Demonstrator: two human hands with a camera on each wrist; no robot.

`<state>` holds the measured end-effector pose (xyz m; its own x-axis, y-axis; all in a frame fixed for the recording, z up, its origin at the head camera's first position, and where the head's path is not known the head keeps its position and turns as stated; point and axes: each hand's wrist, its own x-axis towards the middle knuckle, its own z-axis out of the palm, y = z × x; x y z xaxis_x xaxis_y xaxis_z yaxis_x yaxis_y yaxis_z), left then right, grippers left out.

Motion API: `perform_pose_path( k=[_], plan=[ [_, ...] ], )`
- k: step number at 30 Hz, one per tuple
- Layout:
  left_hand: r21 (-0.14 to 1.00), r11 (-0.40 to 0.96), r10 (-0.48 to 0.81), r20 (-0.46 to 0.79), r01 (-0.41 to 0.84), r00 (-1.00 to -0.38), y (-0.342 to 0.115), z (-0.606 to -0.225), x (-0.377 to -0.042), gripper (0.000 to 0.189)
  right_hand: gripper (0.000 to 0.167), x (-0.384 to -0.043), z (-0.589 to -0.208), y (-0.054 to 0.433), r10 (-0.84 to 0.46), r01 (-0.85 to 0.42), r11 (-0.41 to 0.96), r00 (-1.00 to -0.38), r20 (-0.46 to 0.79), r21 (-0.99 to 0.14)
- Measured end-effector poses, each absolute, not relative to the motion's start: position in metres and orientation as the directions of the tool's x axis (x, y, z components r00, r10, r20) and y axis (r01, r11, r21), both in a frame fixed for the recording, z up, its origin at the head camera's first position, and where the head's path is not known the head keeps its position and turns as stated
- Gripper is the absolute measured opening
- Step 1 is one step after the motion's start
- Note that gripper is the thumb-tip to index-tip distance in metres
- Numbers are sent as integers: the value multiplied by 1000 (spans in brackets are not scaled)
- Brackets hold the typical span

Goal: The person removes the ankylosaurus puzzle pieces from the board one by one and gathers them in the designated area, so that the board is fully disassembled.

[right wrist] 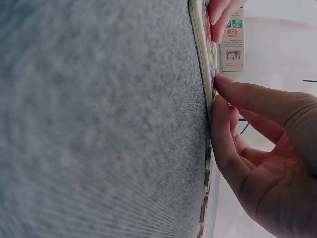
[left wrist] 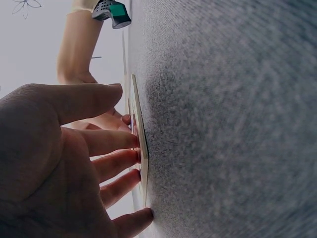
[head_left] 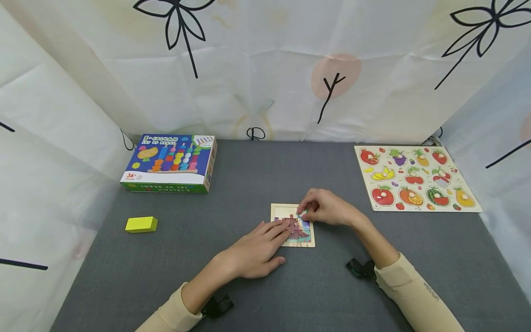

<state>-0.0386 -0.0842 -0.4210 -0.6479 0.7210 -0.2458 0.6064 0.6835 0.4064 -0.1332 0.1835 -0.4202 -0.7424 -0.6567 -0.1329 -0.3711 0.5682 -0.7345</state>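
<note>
A small jigsaw puzzle in a pale wooden tray [head_left: 292, 245] lies on the table, with a brown figure on a colourful ground. My left hand [head_left: 258, 249] rests its fairly straight fingertips on the puzzle's left part, thumb held apart. In the left wrist view, the tray's edge [left wrist: 143, 153] runs beside those fingers [left wrist: 116, 163]. At the tray's upper right corner my right hand [head_left: 327, 207] pinches a small light-blue puzzle piece [head_left: 302, 214] between thumb and fingers. The right wrist view shows its thumb [right wrist: 247, 94] at the tray's edge; the piece is mostly hidden there.
A boxed bead set [head_left: 168, 163] stands at the back left, with a yellow block [head_left: 141, 224] in front of it. To the right lies a fruit picture board [head_left: 419, 180]. White printed cloth [head_left: 265, 83] borders the grey table [head_left: 178, 258] at the back and sides.
</note>
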Motion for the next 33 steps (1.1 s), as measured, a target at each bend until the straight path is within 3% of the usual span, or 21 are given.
perform_pose_path(
  k=[8,18,33],
  plan=[
    [411,688,718,-262,598,-645,-84,-420,-39,72,10,-131,-418,183,-656,-387,567,-746,-114,-728],
    [413,684,721,-260,601,-642,-84,-420,-38,72,27,-132,-417,181,-633,-356,575,-764,-124,-736],
    [418,684,721,-265,598,-640,-84,-420,-39,71,14,-134,-414,187,-638,-387,555,-766,-78,-736]
  ],
)
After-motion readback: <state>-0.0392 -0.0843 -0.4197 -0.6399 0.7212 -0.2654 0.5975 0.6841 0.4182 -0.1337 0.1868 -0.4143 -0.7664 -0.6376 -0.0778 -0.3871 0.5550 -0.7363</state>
